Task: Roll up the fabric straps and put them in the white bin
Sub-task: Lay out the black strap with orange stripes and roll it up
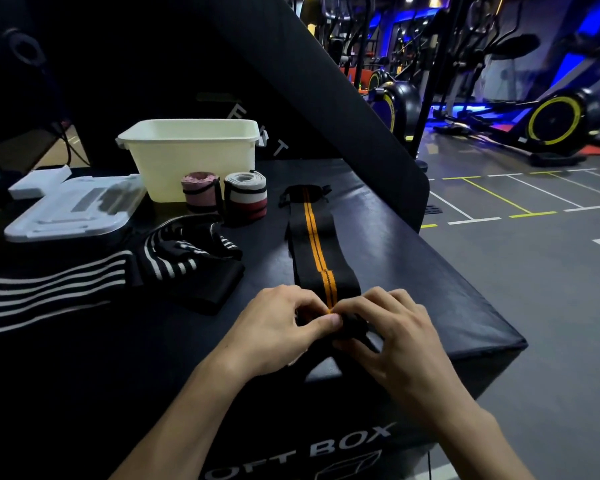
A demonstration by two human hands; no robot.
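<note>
Black box top [413, 258], strap [321, 251] end near its edge.

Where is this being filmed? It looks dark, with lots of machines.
Most likely a gym: exercise bikes with yellow-rimmed wheels stand in the background, the floor has painted lane lines, and the padded box used as a table reads "BOX".

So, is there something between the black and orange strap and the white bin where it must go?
Yes. Two rolled straps, one pink and one white and red, stand in front of the white bin, partly in the path. The bin is open, so the strap, gripped by both hands, can pass above them.
</note>
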